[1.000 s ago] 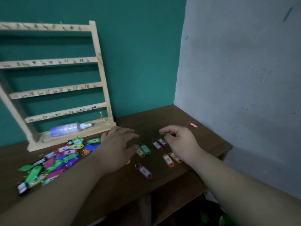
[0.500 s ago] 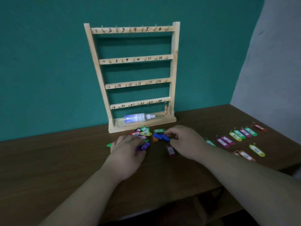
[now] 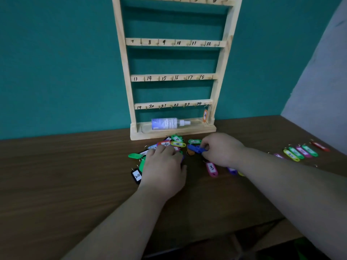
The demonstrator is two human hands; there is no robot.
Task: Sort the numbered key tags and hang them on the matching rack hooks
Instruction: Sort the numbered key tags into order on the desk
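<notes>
While facing the wooden rack (image 3: 129, 91) in the head view, pinches a blue key tag (image 3: 196, 148) between thumb and curled fingers of right hand (image 3: 223, 150), at the right edge of the heap of key tags (image 3: 176, 143). Lays left hand (image 3: 165, 167) palm-down on that heap, fingers loosely extended, gripping nothing visible. Heap on tabletop (image 3: 65, 175) just before rack base; pink tag 3 (image 3: 211, 168) beside right wrist; row of tags (image 3: 300, 152) well apart, rightward; orange tag (image 3: 205, 115) hanging by 24.
</notes>
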